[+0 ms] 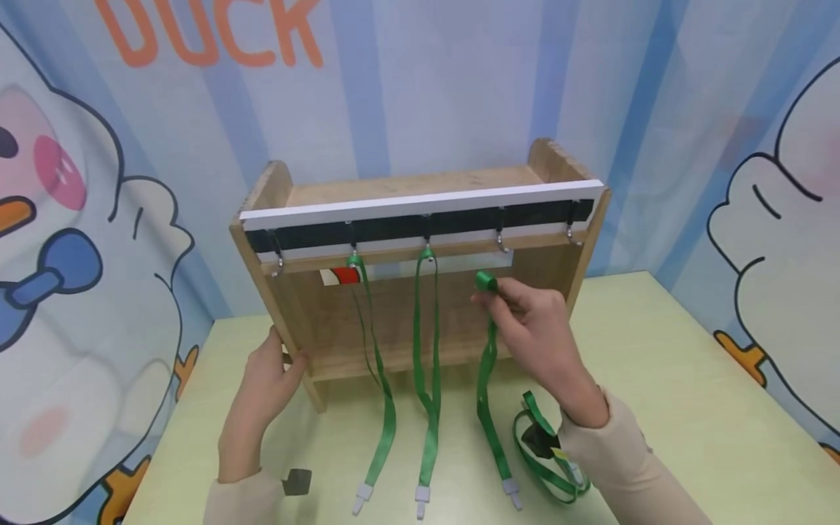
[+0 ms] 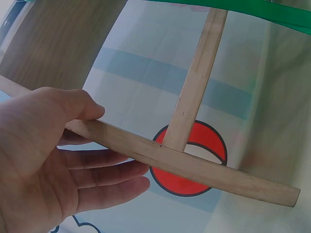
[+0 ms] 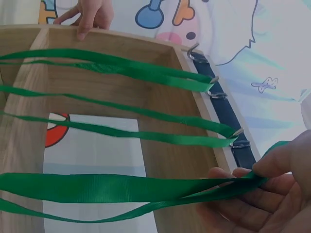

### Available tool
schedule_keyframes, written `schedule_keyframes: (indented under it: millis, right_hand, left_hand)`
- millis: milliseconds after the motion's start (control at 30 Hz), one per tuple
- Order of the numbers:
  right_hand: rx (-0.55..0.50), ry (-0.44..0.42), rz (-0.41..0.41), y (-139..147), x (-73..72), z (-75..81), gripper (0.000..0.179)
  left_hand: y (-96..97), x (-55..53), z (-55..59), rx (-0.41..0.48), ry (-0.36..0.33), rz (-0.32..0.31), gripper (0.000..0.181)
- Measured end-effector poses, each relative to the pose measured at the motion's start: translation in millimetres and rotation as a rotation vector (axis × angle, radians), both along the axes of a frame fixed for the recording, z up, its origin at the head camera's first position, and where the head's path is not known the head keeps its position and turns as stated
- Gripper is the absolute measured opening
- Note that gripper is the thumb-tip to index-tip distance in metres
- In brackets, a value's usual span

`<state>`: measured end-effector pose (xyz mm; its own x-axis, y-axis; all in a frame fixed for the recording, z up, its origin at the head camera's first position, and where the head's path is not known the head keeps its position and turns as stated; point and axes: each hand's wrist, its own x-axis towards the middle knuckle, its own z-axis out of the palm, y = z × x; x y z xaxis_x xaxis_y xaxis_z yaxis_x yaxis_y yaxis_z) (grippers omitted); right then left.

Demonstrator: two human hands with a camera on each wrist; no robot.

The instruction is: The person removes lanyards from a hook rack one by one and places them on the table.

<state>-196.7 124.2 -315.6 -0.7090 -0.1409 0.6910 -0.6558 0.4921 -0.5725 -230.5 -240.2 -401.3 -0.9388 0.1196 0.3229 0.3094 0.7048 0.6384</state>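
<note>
A wooden shelf rack (image 1: 407, 180) stands on the table, with a dark strip of metal hooks (image 1: 502, 240) along its front. My left hand (image 1: 262, 379) grips the rack's left side panel; in the left wrist view its thumb lies over the wooden edge (image 2: 141, 145) and the fingers behind it. Below the fourth hook from the left, my right hand (image 1: 541, 332) pinches the looped top of a green lanyard (image 1: 485, 372), whose pale clip end hangs down. Two more green lanyards, one left (image 1: 389, 430) and one central (image 1: 429, 437), hang from the second and third hooks.
Another green lanyard (image 1: 554, 477) lies coiled on the table (image 1: 656, 343) by the right forearm, around a dark piece. A small dark square (image 1: 298, 482) lies near the left sleeve. Behind the rack is a printed cartoon backdrop (image 1: 453, 95).
</note>
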Motion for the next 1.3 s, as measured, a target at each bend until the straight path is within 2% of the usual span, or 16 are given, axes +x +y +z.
schedule_keyframes:
  millis: [267,667,900,1100,1300]
  right_hand:
    - [-0.019,-0.132,0.119,1.2,12.7,-3.6,0.016]
    - [-0.066,-0.360,0.277,12.1,22.9,-12.3,0.019]
    - [-0.060,-0.468,0.306,16.4,25.1,-30.6,0.020]
    - [-0.087,-0.539,0.364,16.7,27.6,-49.6,0.021]
    - [-0.116,-0.658,0.417,11.3,33.9,-71.9,0.022]
  left_hand:
    - [-0.1,0.4,-0.4,0.005,-0.004,-0.006,0.056]
    - [-0.7,-0.2,0.5,-0.003,-0.001,-0.004,0.058]
    - [0.1,0.6,-1.3,-0.004,-0.014,0.000,0.059]
    - [-0.1,-0.1,-3.7,-0.002,-0.009,-0.011,0.057]
    - [-1.3,-1.2,-3.8,-0.003,0.009,-0.015,0.055]
